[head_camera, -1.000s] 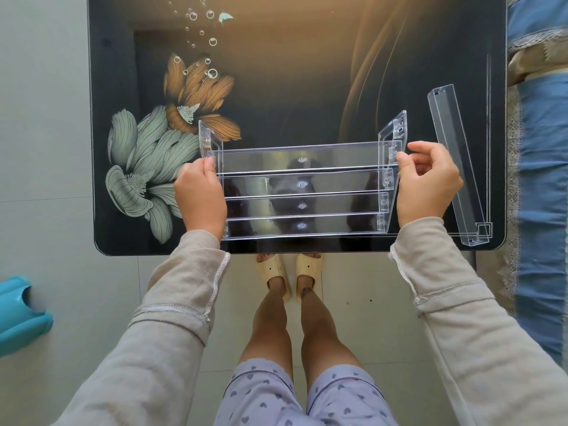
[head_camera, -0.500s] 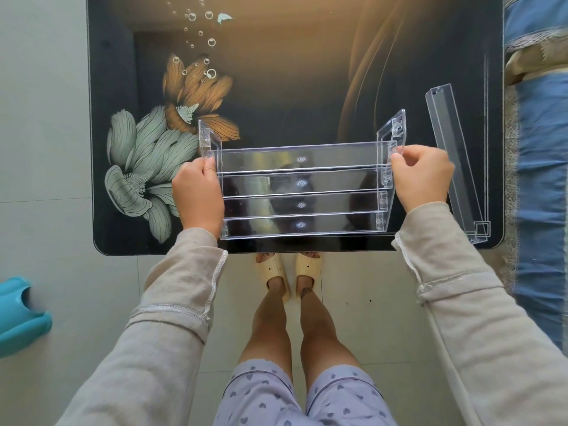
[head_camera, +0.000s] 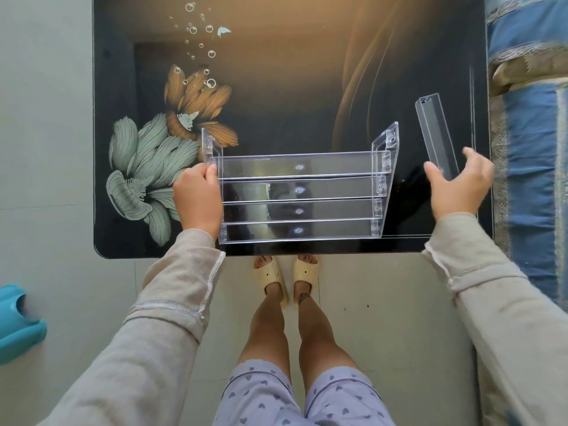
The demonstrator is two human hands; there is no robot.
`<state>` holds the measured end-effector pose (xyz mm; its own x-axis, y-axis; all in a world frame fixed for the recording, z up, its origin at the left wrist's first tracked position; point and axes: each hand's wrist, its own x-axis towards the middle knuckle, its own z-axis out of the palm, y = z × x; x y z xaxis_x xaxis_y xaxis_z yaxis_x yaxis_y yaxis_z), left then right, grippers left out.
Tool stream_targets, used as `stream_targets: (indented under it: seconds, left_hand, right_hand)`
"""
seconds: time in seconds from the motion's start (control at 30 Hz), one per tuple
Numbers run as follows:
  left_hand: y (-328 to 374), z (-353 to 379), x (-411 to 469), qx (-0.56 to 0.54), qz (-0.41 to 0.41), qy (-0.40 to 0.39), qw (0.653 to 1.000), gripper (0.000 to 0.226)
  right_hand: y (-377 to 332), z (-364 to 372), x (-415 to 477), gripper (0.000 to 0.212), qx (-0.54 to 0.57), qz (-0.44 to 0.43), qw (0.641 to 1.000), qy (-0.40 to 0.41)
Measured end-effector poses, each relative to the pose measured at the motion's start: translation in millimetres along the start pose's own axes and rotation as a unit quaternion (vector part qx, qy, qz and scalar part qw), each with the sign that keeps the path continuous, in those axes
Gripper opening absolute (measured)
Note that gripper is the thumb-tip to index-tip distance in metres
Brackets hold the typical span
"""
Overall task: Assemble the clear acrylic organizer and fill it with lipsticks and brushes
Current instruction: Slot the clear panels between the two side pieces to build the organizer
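Note:
A clear acrylic organizer (head_camera: 302, 198) with several stepped shelves between two side panels stands near the front edge of the black glass table (head_camera: 307, 87). My left hand (head_camera: 198, 198) grips its left side panel. My right hand (head_camera: 458, 186) is off the organizer, fingers spread, over the near end of a loose clear acrylic shelf piece (head_camera: 435, 133) that lies on the table at the right. Whether the hand touches that piece I cannot tell. No lipsticks or brushes are in view.
The table top carries a printed flower pattern (head_camera: 159, 167) at the left. A blue patterned fabric (head_camera: 531, 149) runs along the table's right side. A teal plastic object (head_camera: 15, 321) sits on the floor at the left. My legs and slippers (head_camera: 285, 276) are below the table edge.
My right hand has let go of the organizer's right side panel and moved right, opening over the loose shelf piece. My left hand keeps its hold.

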<state>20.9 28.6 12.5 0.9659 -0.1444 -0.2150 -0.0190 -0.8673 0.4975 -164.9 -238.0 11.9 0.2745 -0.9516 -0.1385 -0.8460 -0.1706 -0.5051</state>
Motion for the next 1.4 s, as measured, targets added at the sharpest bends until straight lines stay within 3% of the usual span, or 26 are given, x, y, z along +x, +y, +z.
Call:
stream_targets:
  seconds: [0.1,0.23,0.43,0.5,0.63,0.8,1.03,1.4]
  left_hand:
    - [-2.4,2.0,-3.1,0.006,0.001,0.0,1.0,0.036]
    - [-5.6,2.3,-9.3,-0.011,-0.001,0.002,1.0,0.033]
    - [-5.3,-3.0,-6.7,-0.05,-0.006,-0.013,0.999,0.028]
    - [-3.0,-6.3,-3.9,-0.066,0.005,-0.019,0.998,0.029]
    - [2.8,-11.6,-0.5,-0.1,0.026,-0.02,0.994,0.029]
    - [7.7,-13.2,2.6,-0.14,0.006,-0.023,0.99,0.035]
    - [6.0,-13.8,4.2,-0.205,-0.013,-0.032,0.978,0.034]
    - [1.0,-14.1,6.5,-0.203,0.0,-0.038,0.978,0.034]
  right_hand:
    - [19.9,2.8,10.3,0.07,-0.069,0.027,0.995,-0.069]
    - [30.9,8.4,9.6,0.054,-0.105,-0.004,0.99,-0.088]
    - [10.2,-3.7,7.7,0.043,-0.022,-0.015,0.999,-0.047]
    - [-8.4,-14.7,4.6,0.044,0.02,-0.067,0.997,-0.024]
    - [-49.6,-36.4,-10.2,0.049,0.007,-0.269,0.963,-0.015]
    - [-95.1,-20.5,-42.8,0.051,-0.054,-0.418,0.894,-0.15]
    - [-113.4,20.5,-48.6,0.046,-0.102,-0.422,0.871,-0.23]
    - [-122.4,36.9,-52.4,0.046,-0.11,-0.419,0.868,-0.242]
